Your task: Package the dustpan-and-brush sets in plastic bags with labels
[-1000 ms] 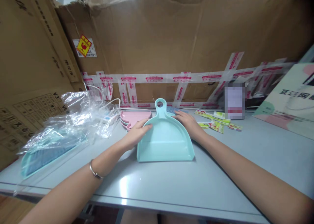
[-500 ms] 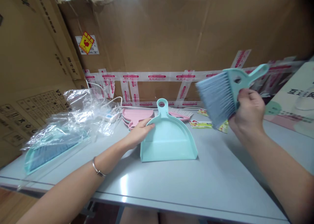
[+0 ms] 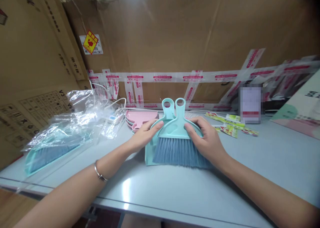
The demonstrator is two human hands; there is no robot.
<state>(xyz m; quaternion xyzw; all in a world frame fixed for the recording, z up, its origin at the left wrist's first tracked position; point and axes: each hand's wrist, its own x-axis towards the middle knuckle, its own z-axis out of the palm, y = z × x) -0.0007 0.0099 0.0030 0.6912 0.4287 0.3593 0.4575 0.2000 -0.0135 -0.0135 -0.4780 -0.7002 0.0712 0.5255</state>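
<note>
My left hand (image 3: pixel 145 134) grips the left edge of a mint green dustpan (image 3: pixel 150 154), which rests on the table with its handle loop pointing away from me. Over the dustpan lies a mint hand brush (image 3: pixel 175 131) with blue-grey bristles; my right hand (image 3: pixel 203 134) is closed on the right side of its head. The brush sits slightly right of the pan's middle, its bristles reaching past the front lip. Both handle loops stand side by side. Behind my left hand are stacked pink dustpans (image 3: pixel 142 115).
At left, a mint dustpan and brush set (image 3: pixel 52 154) lies under clear plastic bags (image 3: pixel 67 124). Colourful packaging strips (image 3: pixel 231 124) and a blurred-out box (image 3: pixel 250 103) are at back right. Large cardboard boxes (image 3: pixel 160 31) wall off the back; a printed carton (image 3: pixel 300 105) stands far right.
My right hand has brought the brush from the upper right down and left onto the dustpan, bristles now toward me. My left hand stays on the pan. The packaging strips and blurred box are uncovered.
</note>
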